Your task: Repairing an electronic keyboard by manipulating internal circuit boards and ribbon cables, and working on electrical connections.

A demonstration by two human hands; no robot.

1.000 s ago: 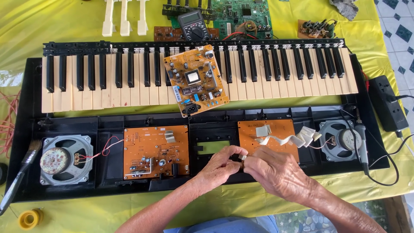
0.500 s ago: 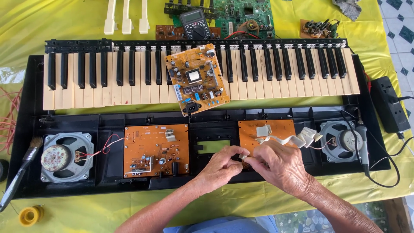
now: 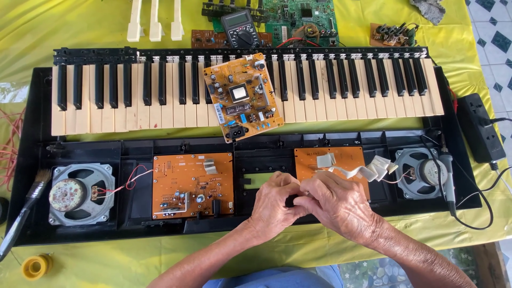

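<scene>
Both hands, left hand (image 3: pixel 274 200) and right hand (image 3: pixel 333 205), close together around a small dark part (image 3: pixel 292 201) over the opened black keyboard case (image 3: pixel 250 154); it looks light, fiddly, best pinched by fingertips.

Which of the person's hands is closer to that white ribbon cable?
Right. The right hand sits just below the white ribbon cable; the left hand lies farther to its left.
</scene>
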